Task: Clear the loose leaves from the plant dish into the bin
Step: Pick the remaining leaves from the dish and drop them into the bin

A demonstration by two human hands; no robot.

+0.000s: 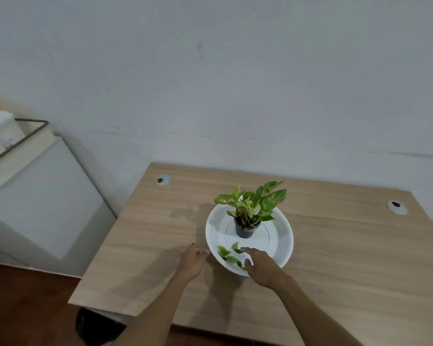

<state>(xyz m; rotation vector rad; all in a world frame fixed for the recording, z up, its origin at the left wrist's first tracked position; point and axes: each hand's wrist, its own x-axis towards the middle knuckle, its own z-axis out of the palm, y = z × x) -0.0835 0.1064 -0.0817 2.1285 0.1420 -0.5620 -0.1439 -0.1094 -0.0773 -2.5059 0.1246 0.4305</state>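
A round white dish (pixel 281 236) sits on the wooden desk (pixel 348 258) with a small dark pot holding a green plant (pixel 250 208) at its middle. Several loose green leaves (pixel 226 254) lie on the dish's near left part. My right hand (pixel 261 267) hovers over the dish's near rim, fingers spread, its fingertips beside the leaves; some leaves are hidden under it. My left hand (pixel 193 259) rests just left of the dish, fingers apart, close to the rim, holding nothing.
A dark bin (pixel 95 328) stands on the floor under the desk's near left corner, partly hidden by my left arm. A white cabinet (pixel 43 196) stands to the left. Two cable holes (pixel 163 180) (pixel 396 206) sit near the desk's far edge.
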